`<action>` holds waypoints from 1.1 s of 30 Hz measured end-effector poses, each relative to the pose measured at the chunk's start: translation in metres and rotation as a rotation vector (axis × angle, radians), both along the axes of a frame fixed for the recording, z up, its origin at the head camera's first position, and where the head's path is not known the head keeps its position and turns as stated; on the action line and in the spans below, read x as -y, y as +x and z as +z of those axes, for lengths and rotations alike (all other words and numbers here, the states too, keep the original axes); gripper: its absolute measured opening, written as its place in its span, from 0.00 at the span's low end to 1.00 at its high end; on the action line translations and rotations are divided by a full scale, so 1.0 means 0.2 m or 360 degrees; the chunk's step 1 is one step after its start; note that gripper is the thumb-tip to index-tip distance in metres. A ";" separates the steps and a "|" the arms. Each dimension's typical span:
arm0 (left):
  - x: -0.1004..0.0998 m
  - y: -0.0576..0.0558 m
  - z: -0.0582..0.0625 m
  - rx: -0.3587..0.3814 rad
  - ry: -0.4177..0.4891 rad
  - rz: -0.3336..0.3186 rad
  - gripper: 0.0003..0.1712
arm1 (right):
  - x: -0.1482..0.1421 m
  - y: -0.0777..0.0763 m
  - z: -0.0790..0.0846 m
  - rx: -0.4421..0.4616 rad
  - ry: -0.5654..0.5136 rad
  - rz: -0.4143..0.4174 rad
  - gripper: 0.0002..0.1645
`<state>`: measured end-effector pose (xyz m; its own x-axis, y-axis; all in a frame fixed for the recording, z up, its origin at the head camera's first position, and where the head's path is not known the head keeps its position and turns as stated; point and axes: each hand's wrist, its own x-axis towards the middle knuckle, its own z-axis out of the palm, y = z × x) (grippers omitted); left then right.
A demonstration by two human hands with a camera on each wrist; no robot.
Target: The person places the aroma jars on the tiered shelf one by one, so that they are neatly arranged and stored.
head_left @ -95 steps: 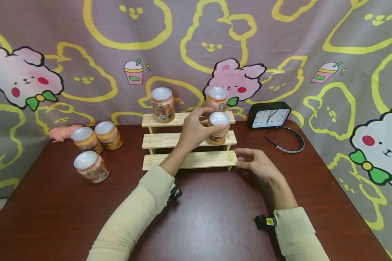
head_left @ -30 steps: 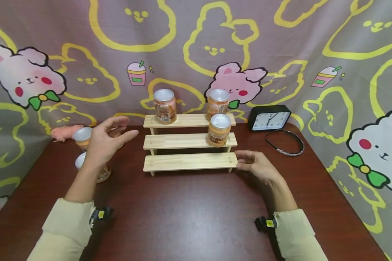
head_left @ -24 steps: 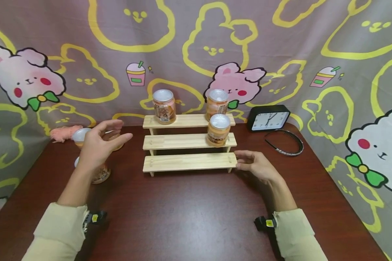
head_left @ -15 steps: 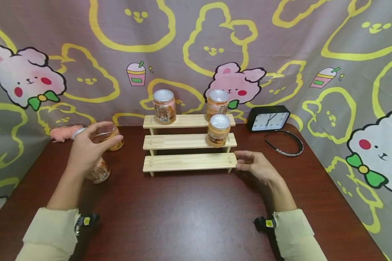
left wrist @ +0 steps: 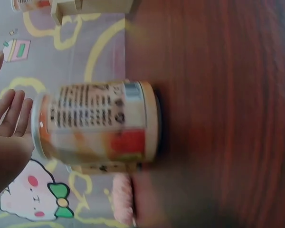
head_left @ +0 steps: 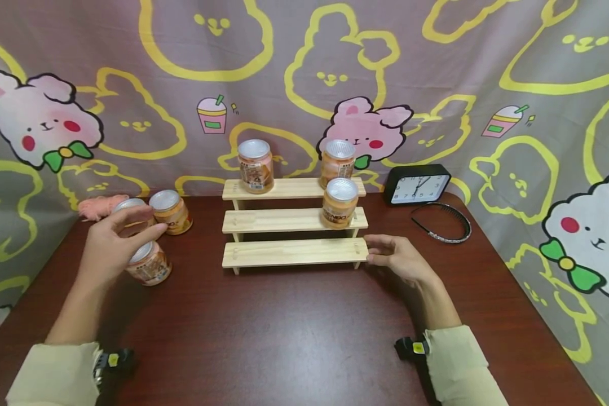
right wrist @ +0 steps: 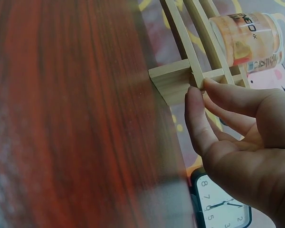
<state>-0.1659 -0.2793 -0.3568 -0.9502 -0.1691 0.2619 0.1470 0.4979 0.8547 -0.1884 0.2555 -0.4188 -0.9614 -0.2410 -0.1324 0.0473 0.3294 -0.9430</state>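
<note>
My left hand (head_left: 106, 242) hovers over the left group of cans, thumb and fingers spread apart and nothing gripped. It partly covers a can (head_left: 129, 203) at the back left; beside that stand another can (head_left: 173, 217) and a front can (head_left: 152, 266). In the left wrist view, a can (left wrist: 95, 126) lies blurred beside the fingers. My right hand (head_left: 403, 259) pinches the right end of the lowest plank of a three-tier wooden display stand (head_left: 294, 254). Two cans, one at the left (head_left: 256, 169) and one at the right (head_left: 337, 163), stand on the top tier; another can (head_left: 340, 206) stands on the middle tier's right end.
A black alarm clock (head_left: 418, 183) stands right of the display stand, with a headband (head_left: 449, 239) lying before it. Pink yarn (head_left: 100, 207) lies at the back left. A patterned curtain (head_left: 294, 67) hangs behind the dark wooden table (head_left: 304, 338).
My left hand has let go of the can on the middle tier and moved left to the group of cans. The right hand has stayed at the stand's end.
</note>
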 end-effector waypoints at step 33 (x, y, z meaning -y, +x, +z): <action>0.26 0.06 -0.17 0.0273 -0.0204 -0.0196 0.33 | 0.02 0.01 0.01 -0.0016 0.0000 -0.0021 0.32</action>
